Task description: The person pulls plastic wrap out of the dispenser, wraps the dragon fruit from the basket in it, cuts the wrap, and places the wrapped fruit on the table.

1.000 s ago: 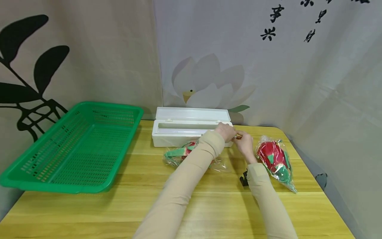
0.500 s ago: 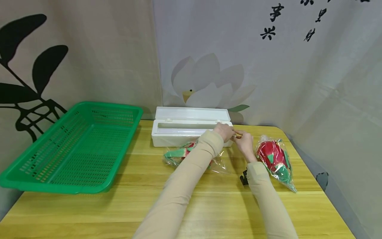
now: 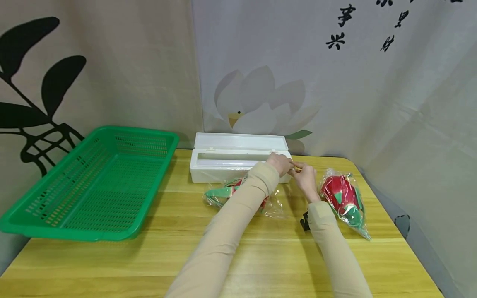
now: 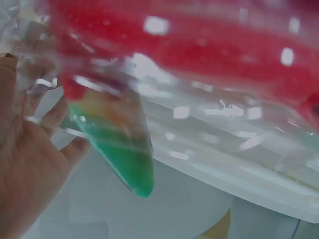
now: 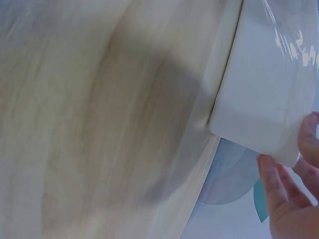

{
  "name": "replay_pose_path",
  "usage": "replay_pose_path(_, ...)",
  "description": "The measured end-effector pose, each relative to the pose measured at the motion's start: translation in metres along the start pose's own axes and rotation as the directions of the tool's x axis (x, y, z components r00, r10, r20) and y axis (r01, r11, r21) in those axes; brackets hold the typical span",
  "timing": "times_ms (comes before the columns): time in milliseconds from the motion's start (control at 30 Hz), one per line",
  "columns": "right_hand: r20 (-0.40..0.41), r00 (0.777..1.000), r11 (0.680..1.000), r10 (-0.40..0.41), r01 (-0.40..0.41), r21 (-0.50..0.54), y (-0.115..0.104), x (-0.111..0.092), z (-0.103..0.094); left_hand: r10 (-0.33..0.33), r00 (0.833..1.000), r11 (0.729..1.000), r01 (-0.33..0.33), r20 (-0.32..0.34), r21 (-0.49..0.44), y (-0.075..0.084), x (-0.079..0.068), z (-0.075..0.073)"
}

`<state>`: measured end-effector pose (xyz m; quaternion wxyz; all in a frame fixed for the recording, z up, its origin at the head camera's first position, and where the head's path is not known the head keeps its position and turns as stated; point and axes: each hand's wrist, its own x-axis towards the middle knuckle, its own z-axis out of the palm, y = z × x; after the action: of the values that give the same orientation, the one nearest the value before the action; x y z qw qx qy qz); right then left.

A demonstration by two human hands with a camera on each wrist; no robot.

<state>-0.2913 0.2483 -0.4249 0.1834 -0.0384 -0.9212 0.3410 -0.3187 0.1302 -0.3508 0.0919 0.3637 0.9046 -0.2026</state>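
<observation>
A white plastic wrap dispenser (image 3: 220, 176) stands at the back of the table, its lid raised. At its right end my left hand (image 3: 280, 164) and right hand (image 3: 306, 181) meet, fingertips close together. Both pinch the clear plastic wrap (image 5: 299, 45) near the box's corner; the right fingers (image 5: 271, 179) curl beside that corner. In front of the box lies a red and green dragon fruit (image 3: 220, 192) under clear film, partly hidden by the left sleeve. In the left wrist view the dragon fruit (image 4: 199, 55) fills the top, and film overlaps the left hand (image 4: 30, 159).
A second dragon fruit (image 3: 340, 196), wrapped in clear film, lies right of the right forearm. A large green plastic basket (image 3: 149, 215) occupies the table's left side. A small black object (image 3: 304, 222) shows beside the right wrist. A printed curtain (image 3: 372, 103) hangs behind the table (image 3: 268, 256).
Both hands stay at the right end of the dispenser, with only slight finger movement where they meet. The basket, box and both dragon fruits keep their places.
</observation>
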Motion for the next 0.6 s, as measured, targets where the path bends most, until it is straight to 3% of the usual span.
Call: replay_pose_path(600, -0.016, 0.999, 0.999, 0.035, -0.036, -0.019, -0.002, -0.002, 0.002, -0.056, 0.998, 0.995, 0.057, 0.017, -0.076, 0.003, -0.01, -0.003)
